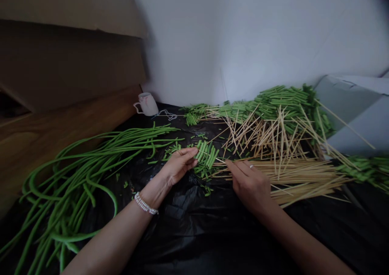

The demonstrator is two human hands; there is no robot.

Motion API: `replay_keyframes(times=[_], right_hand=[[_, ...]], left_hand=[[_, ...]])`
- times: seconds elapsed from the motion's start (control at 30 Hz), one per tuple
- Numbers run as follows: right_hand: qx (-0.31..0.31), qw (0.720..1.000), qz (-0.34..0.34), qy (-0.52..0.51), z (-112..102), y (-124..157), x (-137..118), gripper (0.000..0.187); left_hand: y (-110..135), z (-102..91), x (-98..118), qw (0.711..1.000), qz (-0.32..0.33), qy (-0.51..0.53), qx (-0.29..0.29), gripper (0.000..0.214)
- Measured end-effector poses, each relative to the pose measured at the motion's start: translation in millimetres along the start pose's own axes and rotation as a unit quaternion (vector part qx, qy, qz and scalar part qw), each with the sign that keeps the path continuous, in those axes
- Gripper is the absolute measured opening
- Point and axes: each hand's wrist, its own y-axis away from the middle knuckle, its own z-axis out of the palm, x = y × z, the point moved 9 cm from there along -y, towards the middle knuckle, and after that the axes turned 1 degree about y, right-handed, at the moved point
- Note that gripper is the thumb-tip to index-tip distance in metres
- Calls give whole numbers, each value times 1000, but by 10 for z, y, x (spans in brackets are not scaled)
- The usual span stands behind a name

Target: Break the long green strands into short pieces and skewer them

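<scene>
My left hand (pixel 178 165) rests palm down on black plastic sheeting (pixel 194 226), its fingers pressed together against a small row of cut green bean pieces (pixel 207 155). A bead bracelet (pixel 146 204) circles that wrist. My right hand (pixel 251 182), with a ring on one finger, lies over the near end of a bundle of bamboo skewers (pixel 304 178), fingers closed on a skewer pointing at the bean pieces.
Long uncut green beans (pixel 91 165) sprawl at the left. Skewered bean pieces (pixel 282 103) pile up at the back right, with loose skewers (pixel 267 135) scattered before them. A white mug (pixel 147 103) stands by the wall. Cardboard (pixel 69 44) looms at left.
</scene>
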Motion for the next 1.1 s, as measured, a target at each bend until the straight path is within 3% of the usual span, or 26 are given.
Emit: replay_keyframes(times=[0.37,0.63,0.8,0.93,1.1], right_hand=[[-2,1000,8,-17,3,1,5,35],[-3,1000,-19,-20,5,-19,-12,32],[4,1000,-16,-7,-4,-37,85,35],[11,1000,-13,-2,-18,-54,181,35],[-35,999,29,-11,91,-31,255,31]], left_hand=[[18,31,12,1000,0,-23,-19,22],[138,270,1,993,11,-85,-82,28],[73,73,329,992,118,-32,-10,26],[18,-179,534,984,160,40,65,30],[32,-265,660,974,196,77,80,25]])
